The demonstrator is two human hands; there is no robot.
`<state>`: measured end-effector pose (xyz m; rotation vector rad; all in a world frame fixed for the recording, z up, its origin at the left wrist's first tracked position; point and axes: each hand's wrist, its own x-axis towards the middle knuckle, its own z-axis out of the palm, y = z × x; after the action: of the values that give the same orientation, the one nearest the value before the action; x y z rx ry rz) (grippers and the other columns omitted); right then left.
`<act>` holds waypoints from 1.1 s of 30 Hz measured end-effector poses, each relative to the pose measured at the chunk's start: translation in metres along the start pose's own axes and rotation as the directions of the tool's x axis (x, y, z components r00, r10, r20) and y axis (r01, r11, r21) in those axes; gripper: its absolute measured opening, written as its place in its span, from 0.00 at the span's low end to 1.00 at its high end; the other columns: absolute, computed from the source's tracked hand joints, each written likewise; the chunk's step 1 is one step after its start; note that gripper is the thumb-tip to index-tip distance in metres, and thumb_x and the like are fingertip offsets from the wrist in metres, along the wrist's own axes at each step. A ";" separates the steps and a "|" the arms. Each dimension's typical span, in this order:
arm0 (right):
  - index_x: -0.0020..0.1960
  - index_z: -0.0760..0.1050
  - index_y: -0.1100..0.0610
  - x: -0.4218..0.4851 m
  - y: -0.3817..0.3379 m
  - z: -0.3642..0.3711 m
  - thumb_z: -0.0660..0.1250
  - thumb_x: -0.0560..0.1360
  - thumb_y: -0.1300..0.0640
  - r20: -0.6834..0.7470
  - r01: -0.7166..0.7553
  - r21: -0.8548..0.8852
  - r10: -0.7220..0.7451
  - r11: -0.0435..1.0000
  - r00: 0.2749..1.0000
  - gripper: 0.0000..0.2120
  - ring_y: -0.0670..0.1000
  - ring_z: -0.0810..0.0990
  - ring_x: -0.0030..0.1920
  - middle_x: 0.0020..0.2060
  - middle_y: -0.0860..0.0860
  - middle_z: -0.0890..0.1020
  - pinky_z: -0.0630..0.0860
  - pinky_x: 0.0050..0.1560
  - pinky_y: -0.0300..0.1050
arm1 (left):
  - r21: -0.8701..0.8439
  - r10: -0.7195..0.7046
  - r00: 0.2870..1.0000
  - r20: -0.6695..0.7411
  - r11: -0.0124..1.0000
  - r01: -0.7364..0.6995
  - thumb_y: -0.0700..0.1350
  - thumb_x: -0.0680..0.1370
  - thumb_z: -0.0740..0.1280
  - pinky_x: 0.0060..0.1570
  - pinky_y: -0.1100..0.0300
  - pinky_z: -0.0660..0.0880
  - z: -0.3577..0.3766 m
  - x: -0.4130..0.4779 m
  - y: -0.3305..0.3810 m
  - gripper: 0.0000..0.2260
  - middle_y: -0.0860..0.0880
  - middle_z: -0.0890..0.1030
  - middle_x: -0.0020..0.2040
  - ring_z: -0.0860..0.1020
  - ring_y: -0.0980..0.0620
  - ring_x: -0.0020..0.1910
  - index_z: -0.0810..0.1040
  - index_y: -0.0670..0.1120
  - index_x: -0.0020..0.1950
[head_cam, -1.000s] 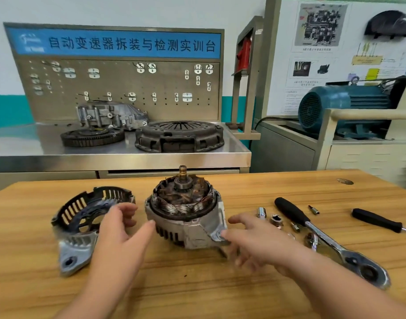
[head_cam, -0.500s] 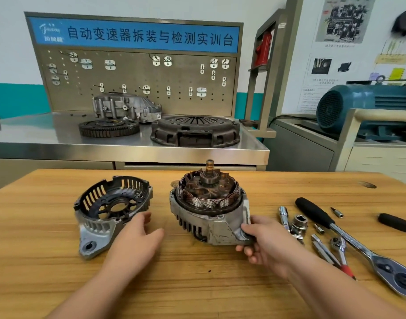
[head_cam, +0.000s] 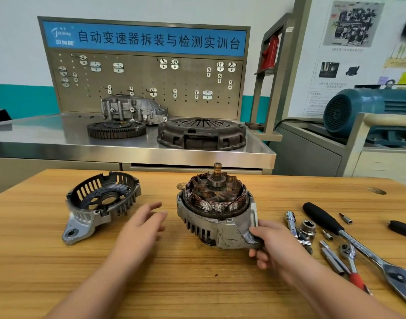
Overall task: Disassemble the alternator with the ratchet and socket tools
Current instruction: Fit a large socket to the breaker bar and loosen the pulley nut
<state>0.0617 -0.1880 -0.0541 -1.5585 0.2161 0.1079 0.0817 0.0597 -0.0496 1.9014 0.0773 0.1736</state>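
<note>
The alternator body (head_cam: 217, 210) stands on the wooden table (head_cam: 151, 284) with its copper windings and shaft pointing up. My right hand (head_cam: 270, 244) grips its mounting lug at the lower right, thumb on top and fingers curled underneath. The removed end cover (head_cam: 98, 203) lies upturned to the left. My left hand (head_cam: 141, 229) hovers between cover and body, fingers relaxed, touching neither. A large ratchet (head_cam: 356, 245) with a black handle lies at the right.
Sockets and extensions (head_cam: 305, 229) and a small red-handled ratchet (head_cam: 350, 261) lie right of the alternator. A black handle (head_cam: 402, 229) sits at the far right edge. Behind the table stands a steel bench (head_cam: 128, 150) with a clutch cover (head_cam: 202, 134) and a gear ring (head_cam: 115, 128).
My right hand closed round the alternator's mounting lug and holds it. My left hand has drawn away from the end cover toward the middle. The view shifted left and down.
</note>
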 end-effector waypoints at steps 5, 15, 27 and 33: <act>0.56 0.76 0.64 0.002 0.000 -0.003 0.56 0.82 0.64 0.022 0.044 0.004 -0.044 0.999 0.999 0.10 0.46 0.71 0.21 0.28 0.53 0.78 0.61 0.18 0.37 | -0.239 -0.065 0.981 0.182 0.965 0.108 0.58 0.78 0.57 0.55 0.51 0.77 0.020 -0.010 0.009 0.19 0.51 0.78 0.61 0.79 0.50 0.55 0.71 0.53 0.67; 0.52 0.76 0.64 0.004 -0.015 0.006 0.57 0.82 0.64 0.036 0.114 0.006 -0.114 0.994 0.993 0.10 0.47 0.65 0.18 0.24 0.56 0.73 0.57 0.16 0.35 | -0.190 0.117 0.993 0.005 0.975 -0.114 0.69 0.67 0.63 0.62 0.45 0.73 -0.016 -0.011 0.006 0.22 0.58 0.79 0.61 0.77 0.54 0.58 0.74 0.65 0.58; 0.56 0.77 0.65 -0.013 -0.067 0.049 0.60 0.80 0.64 0.211 0.279 -0.396 -0.209 0.875 0.955 0.10 0.46 0.69 0.19 0.27 0.54 0.75 0.60 0.16 0.37 | -0.330 0.114 0.858 -0.501 0.891 -0.311 0.51 0.74 0.57 0.57 0.57 0.72 -0.068 0.003 0.010 0.13 0.56 0.83 0.47 0.79 0.55 0.55 0.82 0.59 0.42; 0.68 0.73 0.58 -0.017 -0.073 0.054 0.62 0.79 0.63 0.205 0.327 -0.487 -0.259 0.810 0.944 0.18 0.44 0.71 0.20 0.32 0.51 0.78 0.61 0.17 0.37 | -0.266 0.172 0.849 -0.500 0.902 -0.340 0.51 0.70 0.61 0.44 0.61 0.70 -0.088 -0.017 0.017 0.10 0.59 0.84 0.43 0.79 0.61 0.48 0.82 0.60 0.39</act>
<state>0.0641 -0.1342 0.0206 -2.0968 -0.1802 0.0203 0.0501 0.1338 -0.0065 1.4736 0.1042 0.7854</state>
